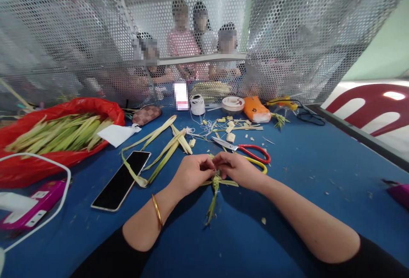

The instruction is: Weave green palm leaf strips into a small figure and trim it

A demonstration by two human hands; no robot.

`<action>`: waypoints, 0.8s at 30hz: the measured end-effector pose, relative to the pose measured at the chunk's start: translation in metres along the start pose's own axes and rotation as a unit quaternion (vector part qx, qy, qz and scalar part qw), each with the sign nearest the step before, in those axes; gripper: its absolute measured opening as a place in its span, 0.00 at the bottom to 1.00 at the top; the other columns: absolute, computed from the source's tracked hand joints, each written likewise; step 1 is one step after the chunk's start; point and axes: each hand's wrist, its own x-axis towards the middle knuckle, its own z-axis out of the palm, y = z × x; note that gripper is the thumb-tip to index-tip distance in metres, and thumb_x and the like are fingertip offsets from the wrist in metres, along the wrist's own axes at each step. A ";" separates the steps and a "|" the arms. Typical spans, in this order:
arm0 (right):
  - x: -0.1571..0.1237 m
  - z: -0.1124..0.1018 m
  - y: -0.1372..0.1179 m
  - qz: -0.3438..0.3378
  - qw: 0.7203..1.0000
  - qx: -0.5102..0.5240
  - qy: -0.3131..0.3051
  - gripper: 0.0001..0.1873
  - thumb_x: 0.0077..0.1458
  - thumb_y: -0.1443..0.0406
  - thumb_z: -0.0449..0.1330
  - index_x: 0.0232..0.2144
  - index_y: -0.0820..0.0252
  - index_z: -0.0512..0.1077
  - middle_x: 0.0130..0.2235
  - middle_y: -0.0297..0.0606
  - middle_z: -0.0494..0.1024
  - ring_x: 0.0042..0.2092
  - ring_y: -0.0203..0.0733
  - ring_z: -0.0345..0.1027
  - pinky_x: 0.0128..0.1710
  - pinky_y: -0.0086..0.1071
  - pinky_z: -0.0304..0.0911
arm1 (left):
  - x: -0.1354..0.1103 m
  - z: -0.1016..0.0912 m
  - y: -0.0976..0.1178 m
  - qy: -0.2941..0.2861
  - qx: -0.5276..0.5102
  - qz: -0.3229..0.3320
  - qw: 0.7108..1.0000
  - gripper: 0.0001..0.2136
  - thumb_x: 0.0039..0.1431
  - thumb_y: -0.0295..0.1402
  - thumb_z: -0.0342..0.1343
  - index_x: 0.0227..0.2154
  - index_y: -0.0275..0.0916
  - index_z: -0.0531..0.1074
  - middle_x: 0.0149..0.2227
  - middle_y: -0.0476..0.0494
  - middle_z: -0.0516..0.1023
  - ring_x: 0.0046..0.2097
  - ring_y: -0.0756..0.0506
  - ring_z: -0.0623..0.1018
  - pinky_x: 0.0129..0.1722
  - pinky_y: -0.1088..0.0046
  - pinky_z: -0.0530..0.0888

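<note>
My left hand point(194, 171), with a gold bangle at the wrist, and my right hand point(240, 170) meet at the middle of the table. Both are closed in a pinch on the top of a small braided corn-husk piece point(216, 183). Strips stick out from it to either side, and a frayed green tail hangs toward me. Exactly what lies between my fingertips is hidden. Just beyond my right hand lie red-handled scissors point(255, 148) with their blades pointing left. A yellow handle point(259, 165) shows beneath them. Loose husk strips point(166, 156) are spread left of my hands.
A black-screened phone point(123, 180) and a red bag point(111, 105) of husks are on the left, near a purple power strip point(41, 201). White thread point(197, 105), a tape roll point(233, 104) and an orange tissue pack point(255, 110) stand behind. People sit beyond a perforated screen.
</note>
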 end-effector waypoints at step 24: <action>0.006 0.003 0.011 0.034 0.997 0.032 0.068 0.04 0.48 0.70 0.57 0.26 0.59 0.72 0.23 0.29 0.72 0.26 0.36 0.69 0.30 0.29 0.62 | -0.006 0.011 -0.001 0.125 0.339 0.172 0.916 0.04 0.58 0.28 0.54 0.28 0.40 0.69 0.31 0.48 0.77 0.34 0.48 0.74 0.32 0.73 0.63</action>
